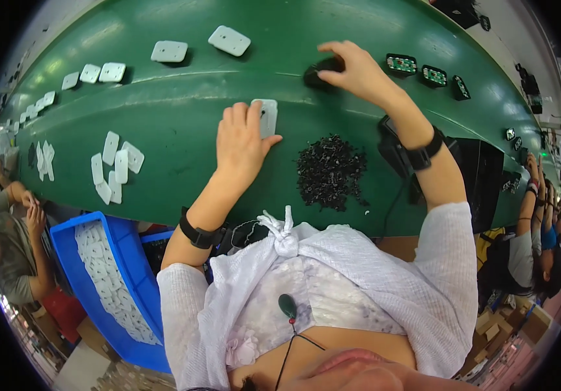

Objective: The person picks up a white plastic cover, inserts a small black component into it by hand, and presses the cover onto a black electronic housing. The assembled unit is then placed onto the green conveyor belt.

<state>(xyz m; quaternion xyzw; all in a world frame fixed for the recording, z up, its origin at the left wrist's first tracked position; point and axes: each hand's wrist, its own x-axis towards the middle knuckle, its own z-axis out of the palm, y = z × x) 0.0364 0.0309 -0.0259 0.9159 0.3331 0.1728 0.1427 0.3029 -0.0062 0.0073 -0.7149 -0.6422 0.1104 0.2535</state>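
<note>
A long green workbench (182, 124) crosses the workroom, curved by the lens, with a co-worker (10, 251) seated beyond the left hand's side and others, partly hidden, beyond the right.

The two hands are well apart. The left hand (238, 146) lies over one white plate (268, 118), its thumb spread from the other fingers; whether it grips or merely steadies cannot be told. The right hand (362, 72), farther forward, has its thumb across a blurred black object (323, 70); closure is likewise unclear. The step in hand appears to be steadying the plate while the black object is handled. A next move by the right hand would seem to call for a sure hold on that object, with the plate kept still.

Counts: one plate under the left hand; six loose white plates (121, 166) to its left; five larger-looking ones in the forward row (169, 51), which trails leftward into pieces too small to count. To the right of the right hand stand three black housings with green circuit boards (434, 75), with small dark units farther off. Between the hands, nearer the body, lies one heap of black small parts (331, 173), uncountable. One blue bin (138, 274), behind and left of the left hand, holds many white pieces, likewise uncountable.
</note>
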